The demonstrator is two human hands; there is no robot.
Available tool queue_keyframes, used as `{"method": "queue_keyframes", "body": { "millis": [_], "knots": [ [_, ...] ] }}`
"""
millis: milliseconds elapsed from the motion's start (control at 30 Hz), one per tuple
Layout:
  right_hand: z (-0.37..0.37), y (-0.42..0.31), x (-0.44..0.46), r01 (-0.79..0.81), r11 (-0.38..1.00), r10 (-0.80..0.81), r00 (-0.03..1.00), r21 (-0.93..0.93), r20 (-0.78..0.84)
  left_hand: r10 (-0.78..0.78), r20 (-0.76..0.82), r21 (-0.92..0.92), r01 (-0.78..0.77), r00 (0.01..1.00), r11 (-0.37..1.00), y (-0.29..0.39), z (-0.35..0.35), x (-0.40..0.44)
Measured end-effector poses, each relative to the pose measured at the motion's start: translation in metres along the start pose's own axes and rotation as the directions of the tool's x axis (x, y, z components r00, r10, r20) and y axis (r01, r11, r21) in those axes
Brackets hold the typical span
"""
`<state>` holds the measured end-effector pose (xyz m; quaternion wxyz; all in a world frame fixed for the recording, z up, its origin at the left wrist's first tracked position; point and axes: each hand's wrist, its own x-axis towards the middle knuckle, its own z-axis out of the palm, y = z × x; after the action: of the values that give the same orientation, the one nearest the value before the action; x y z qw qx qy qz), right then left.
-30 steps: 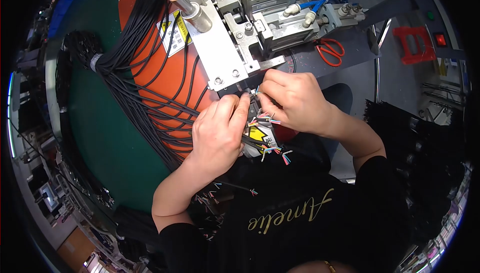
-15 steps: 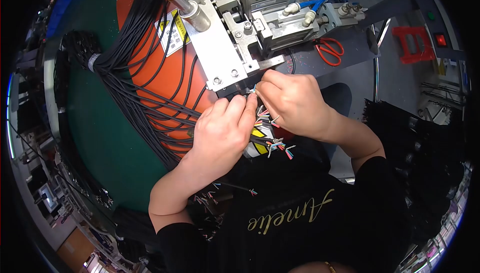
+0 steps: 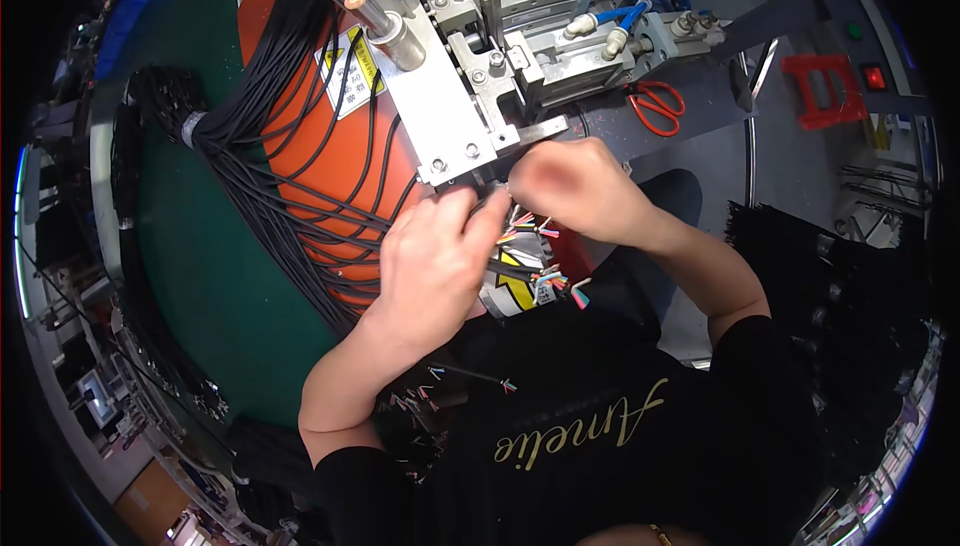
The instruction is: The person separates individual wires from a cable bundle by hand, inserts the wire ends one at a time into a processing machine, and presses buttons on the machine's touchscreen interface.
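Observation:
My left hand [image 3: 435, 261] is closed at the front edge of the machine's metal plate [image 3: 440, 116], thumb and index finger pinching the end of a black cable. My right hand [image 3: 578, 191] is just to its right, its fingers curled and partly smeared by motion; whatever is in them is hidden. Below both hands, several stripped cable ends [image 3: 548, 278] fan out coloured wires over a yellow and black label [image 3: 515, 286]. The bundle of black cables [image 3: 255, 171] runs in from the left and passes under my left hand.
Pneumatic cylinders [image 3: 570, 56] with blue hoses stand behind the plate. Red-handled scissors [image 3: 656, 109] lie to the right on the grey surface. An orange board [image 3: 300, 151] and a green mat [image 3: 200, 276] are on the left. Black cables [image 3: 830, 296] hang at the right.
My right hand has shifted slightly to the left and its fingers have curled more. My left hand has moved a little left and down. The view has shifted slightly.

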<state>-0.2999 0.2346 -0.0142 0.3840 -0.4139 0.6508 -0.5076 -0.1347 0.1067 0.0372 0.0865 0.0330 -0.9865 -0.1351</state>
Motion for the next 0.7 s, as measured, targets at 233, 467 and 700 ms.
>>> {"method": "queue_keyframes", "body": {
  "millis": [233, 467, 700],
  "knots": [
    [0.000, -0.001, -0.005, 0.062, 0.990, -0.070, 0.995, -0.125, -0.067, -0.170, -0.170, -0.086, 0.158, 0.971, 0.984, -0.011, 0.005, -0.029],
    [0.008, -0.011, -0.015, 0.231, 0.962, -0.237, 0.971, 0.147, 0.026, -0.163, -0.124, -0.476, 0.085, 0.979, 0.875, -0.007, 0.001, -0.019],
    [0.014, -0.003, -0.015, 0.250, 0.921, -0.253, 0.967, 0.299, -0.029, -0.159, -0.207, -0.536, 0.024, 0.965, 0.844, -0.008, 0.006, -0.010]
  ]
}}
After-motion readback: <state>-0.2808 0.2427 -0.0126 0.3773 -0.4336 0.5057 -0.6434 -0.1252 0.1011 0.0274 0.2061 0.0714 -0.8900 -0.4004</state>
